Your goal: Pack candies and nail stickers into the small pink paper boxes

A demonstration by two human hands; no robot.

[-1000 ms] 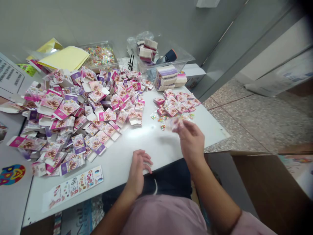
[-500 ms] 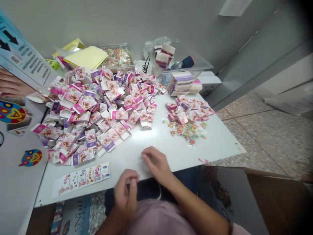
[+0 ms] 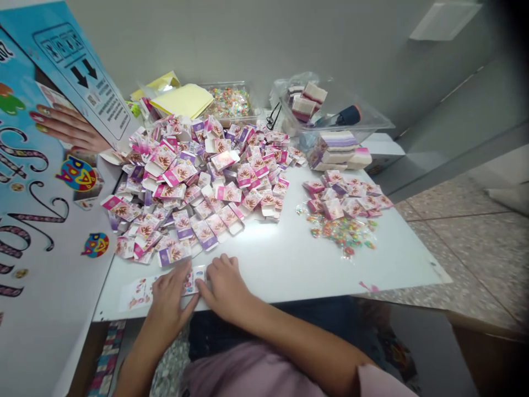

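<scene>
Both hands moved left onto the sticker sheet (image 3: 165,284) at the bench (image 3: 289,264) front edge: left hand (image 3: 169,300) flat on it, pinning it, grip released; right hand (image 3: 225,286) pressing its right end, fingers curled, nothing grasped. Box pile (image 3: 198,176) behind.

Your glossy white table (image 3: 297,264) holds printed card cartons (image 3: 198,176); the bin (image 3: 363,118) looks like clear plastic.

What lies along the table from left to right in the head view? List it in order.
Blue poster → left hand on the sticker sheet → right hand → loose colourful sweets → bare table corner.
</scene>
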